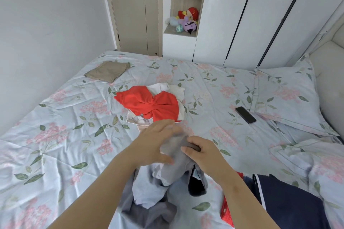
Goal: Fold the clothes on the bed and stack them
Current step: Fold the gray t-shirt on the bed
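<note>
Two hands at 6 o'clock work a grey garment [173, 171], lifted off the bed [55, 117].

- Right hand [201, 148]: fingers curled, pinching the cloth's upper edge.
- Left hand [154, 143]: against the cloth and blurred, so I cannot tell if it grips.
- Folded tan piece [107, 70] at 11 o'clock.
- Red garment [149, 104] on white ones at 12.
- Navy garment [283, 201] at 4.

Risk: the grey cloth is bunched and surely held at only one point, so the fold may come out crooked. The phone [245, 114] at 2 could get buried under spread clothes.
</note>
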Demonstrator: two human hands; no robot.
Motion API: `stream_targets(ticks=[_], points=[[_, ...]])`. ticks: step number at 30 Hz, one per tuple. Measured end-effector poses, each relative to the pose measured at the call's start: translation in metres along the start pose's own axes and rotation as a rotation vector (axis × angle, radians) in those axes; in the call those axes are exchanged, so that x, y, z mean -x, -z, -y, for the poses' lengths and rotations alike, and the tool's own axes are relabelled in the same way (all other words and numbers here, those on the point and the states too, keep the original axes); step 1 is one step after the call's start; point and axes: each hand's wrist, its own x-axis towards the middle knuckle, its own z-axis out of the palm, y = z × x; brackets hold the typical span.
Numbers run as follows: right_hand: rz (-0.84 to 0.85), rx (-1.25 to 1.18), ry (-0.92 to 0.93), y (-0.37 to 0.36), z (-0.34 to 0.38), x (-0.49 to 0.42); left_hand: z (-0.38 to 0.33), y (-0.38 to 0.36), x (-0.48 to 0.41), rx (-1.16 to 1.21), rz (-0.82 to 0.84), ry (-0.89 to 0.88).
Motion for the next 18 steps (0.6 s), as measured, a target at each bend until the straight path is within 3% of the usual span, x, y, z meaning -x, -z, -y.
stream_targets(ticks=[3, 8, 14, 18], points=[[0.024, 0.030, -0.023, 0.002, -0.003, 0.001, -0.002, -0.001, -0.005, -0.018, 0.057, -0.052], [-0.013, 0.066, -0.098, 0.008, -0.014, 0.011, -0.014, 0.007, -0.008, 0.252, 0.063, 0.004], [0.057, -0.011, -0.090, 0.011, -0.008, 0.013, -0.027, 0.000, -0.026, 0.033, 0.323, 0.038], [0.030, -0.020, -0.084, 0.016, -0.007, 0.012, -0.021, -0.002, -0.027, -0.043, 0.229, 0.056]])
